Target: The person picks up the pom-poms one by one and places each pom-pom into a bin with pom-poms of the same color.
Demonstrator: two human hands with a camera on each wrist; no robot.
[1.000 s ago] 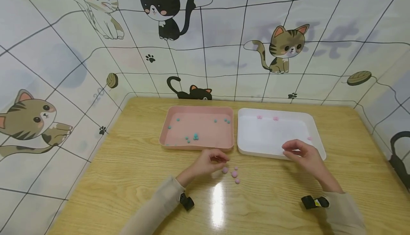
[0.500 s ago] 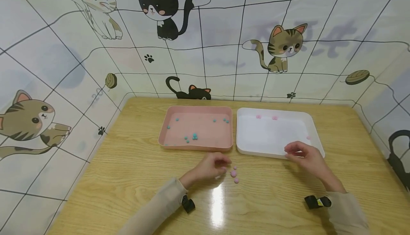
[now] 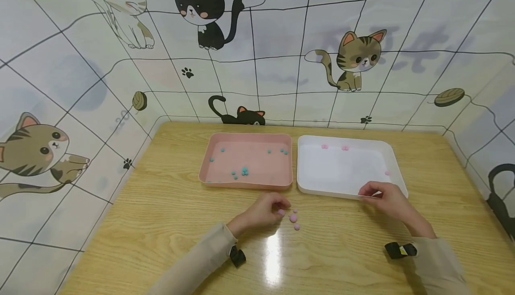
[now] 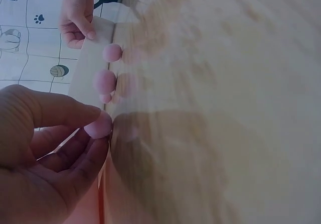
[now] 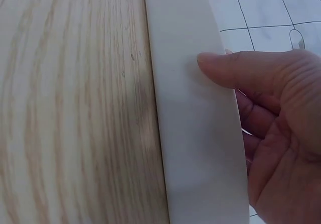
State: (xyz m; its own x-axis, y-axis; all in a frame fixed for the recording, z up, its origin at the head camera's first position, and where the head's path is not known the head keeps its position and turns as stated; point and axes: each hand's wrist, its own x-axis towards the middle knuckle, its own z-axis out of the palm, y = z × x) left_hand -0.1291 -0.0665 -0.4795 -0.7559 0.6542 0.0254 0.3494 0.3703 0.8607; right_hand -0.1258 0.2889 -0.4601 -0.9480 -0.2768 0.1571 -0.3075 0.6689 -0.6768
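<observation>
My left hand (image 3: 261, 210) pinches a small pink ball (image 4: 98, 125) between thumb and fingers, low over the wooden table in front of the pink tray (image 3: 261, 165). Right of those fingertips lie more pink balls: a larger one (image 3: 293, 218) and two smaller ones, one nearer (image 3: 297, 226) and one farther (image 3: 295, 211). My right hand (image 3: 386, 199) grips the front wall of the white tray (image 3: 330, 170) near its right corner. In the right wrist view the thumb (image 5: 215, 69) presses the outer wall, while the fingers are partly hidden behind it.
Several small teal balls (image 3: 245, 170) lie scattered in the pink tray. Along the white tray's back wall are two pink pieces (image 3: 345, 148), and another pink piece (image 3: 387, 173) is at its right side. A cat-patterned wall (image 3: 281, 76) rises behind the table (image 3: 169, 223).
My left hand has moved slightly down over the leftmost pink ball and now pinches it. My right hand has lowered from over the white tray's front edge onto its wall.
</observation>
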